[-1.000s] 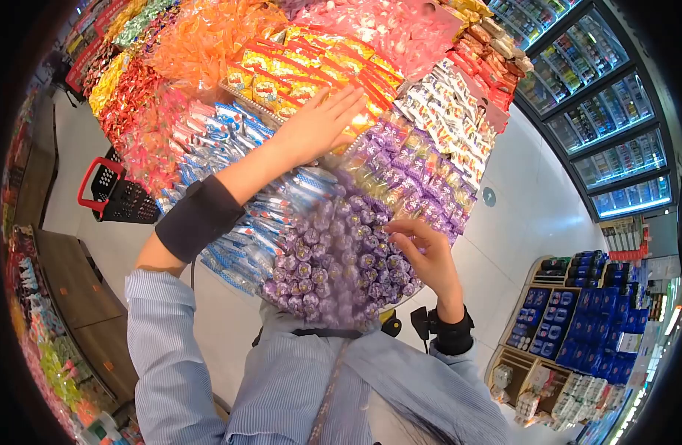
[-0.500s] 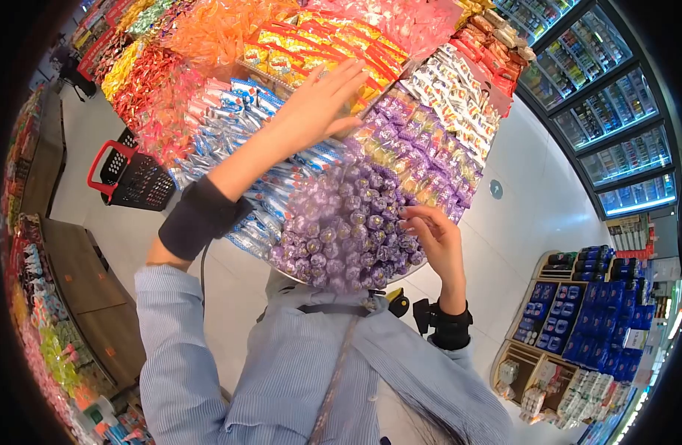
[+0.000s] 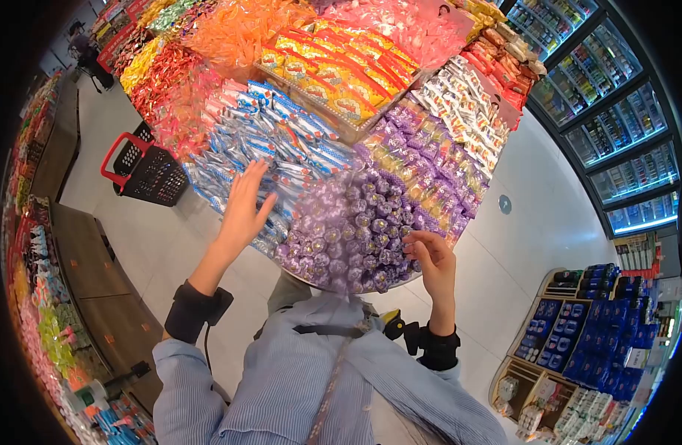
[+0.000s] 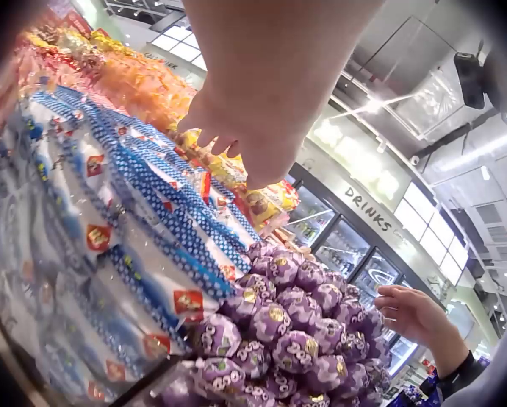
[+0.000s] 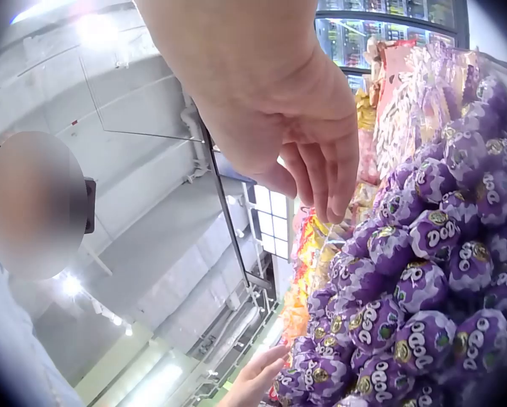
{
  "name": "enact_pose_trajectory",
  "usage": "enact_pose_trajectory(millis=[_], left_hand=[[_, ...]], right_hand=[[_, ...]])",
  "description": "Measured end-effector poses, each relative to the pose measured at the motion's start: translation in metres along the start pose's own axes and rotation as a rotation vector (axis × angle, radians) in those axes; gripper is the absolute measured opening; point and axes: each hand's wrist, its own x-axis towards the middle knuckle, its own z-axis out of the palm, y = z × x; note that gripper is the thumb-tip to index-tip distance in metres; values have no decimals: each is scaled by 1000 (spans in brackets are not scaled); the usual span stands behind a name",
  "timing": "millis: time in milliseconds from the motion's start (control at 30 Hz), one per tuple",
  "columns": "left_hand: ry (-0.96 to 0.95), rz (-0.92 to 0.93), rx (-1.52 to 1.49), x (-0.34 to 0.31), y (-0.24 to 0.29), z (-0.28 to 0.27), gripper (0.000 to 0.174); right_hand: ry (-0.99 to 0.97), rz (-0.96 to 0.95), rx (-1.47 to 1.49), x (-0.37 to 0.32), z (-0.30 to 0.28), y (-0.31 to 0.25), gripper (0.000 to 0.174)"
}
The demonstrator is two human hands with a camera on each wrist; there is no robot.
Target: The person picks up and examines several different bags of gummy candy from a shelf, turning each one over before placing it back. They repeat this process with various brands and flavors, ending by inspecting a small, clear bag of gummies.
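My left hand (image 3: 242, 213), fingers loosely extended and thumb apart, hovers over the blue-and-white candy packets (image 3: 282, 144) in the head view. It holds nothing. At the right side of the purple-wrapped lollipops (image 3: 371, 230), my right hand (image 3: 436, 261) hangs with loosely bent fingers, nothing visible between them. In the right wrist view the right fingers (image 5: 321, 182) droop beside the mound of purple balls (image 5: 427, 339). The left wrist view has the left hand (image 4: 245, 140) above the blue-and-white packets (image 4: 143, 203).
Yellow-and-red packets (image 3: 333, 74) fill a raised clear bin behind, with purple bagged sweets (image 3: 430, 163) to its right. A black basket with a red handle (image 3: 152, 174) stands on the floor at left. Drinks fridges (image 3: 615, 133) line the right side.
My left hand has come back from over the yellow packets, toward me and left, to the blue-and-white ones. My right hand stays beside the lollipops.
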Motion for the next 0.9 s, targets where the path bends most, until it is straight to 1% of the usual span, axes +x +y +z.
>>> enact_pose_trajectory(millis=[133, 233, 267, 400, 567, 633, 667, 767, 900], left_hand=[[-20, -88, -1, -27, -1, 9, 51], [-9, -109, -25, -40, 2, 11, 51], [-2, -91, -33, -42, 1, 12, 51], [-28, -135, -64, -51, -1, 13, 51], [-42, -122, -98, -49, -9, 12, 49], [-56, -107, -123, -46, -12, 9, 49], [-32, -70, -110, -44, -15, 7, 47], [-15, -18, -217, -42, -27, 1, 47], [-59, -5, -281, -31, -33, -28, 47]], right_hand=[[-25, -3, 25, -8, 8, 4, 19], [-33, -12, 25, -13, 16, 1, 18], [-31, -8, 10, -13, 18, -1, 17], [-36, -8, -4, -15, 25, -1, 16], [-60, -13, 51, -17, 41, -4, 16], [-72, -15, 6, -16, 52, -10, 16], [-76, -15, -15, -15, 59, -12, 16], [-74, 6, 7, -7, 81, -18, 16], [-89, -12, -6, 8, 114, -27, 17]])
